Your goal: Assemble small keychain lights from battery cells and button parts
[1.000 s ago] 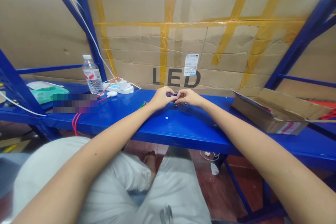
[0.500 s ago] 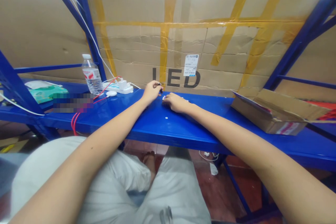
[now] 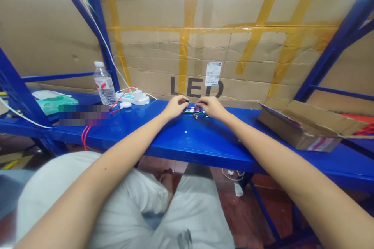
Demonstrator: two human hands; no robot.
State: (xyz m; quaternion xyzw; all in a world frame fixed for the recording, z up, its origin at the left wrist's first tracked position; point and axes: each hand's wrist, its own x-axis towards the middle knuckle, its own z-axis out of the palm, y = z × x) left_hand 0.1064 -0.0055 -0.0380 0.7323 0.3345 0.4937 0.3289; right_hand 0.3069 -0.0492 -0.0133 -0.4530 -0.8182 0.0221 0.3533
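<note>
Remotely, through the head camera, I see a big brown cardboard panel [image 3: 146, 54] crossed by yellow tape and printed "LED", standing behind the long, glossy blue metal bench [image 3: 166, 140]. To the right on the bench sits an open, shallow brown cardboard box [image 3: 317, 144]. Over on the left stands an upright clear plastic bottle [image 3: 104, 90] with a red-and-white label, just beside a white-and-blue power strip [image 3: 143, 100].

Near the back of the bench, about midway along, are the two bare hands. My left hand [image 3: 175, 107] has its finger and thumb curved toward each other beside a dark patch; I cannot tell whether that grip is pinching something. My right hand [image 3: 212, 107] is bent the same way, its fingertips turned in toward the left, and its grip is just as unclear to me.

Between them on the bench lies a slim, shiny purple-and-green bundle [image 3: 191, 110]. Its long axis runs left to right, roughly parallel to the bench's front edge, one end toward each hand; I cannot tell tip from tail. Smallest of all, a few tan bits [image 3: 196, 116] lie just in front of it.
</note>
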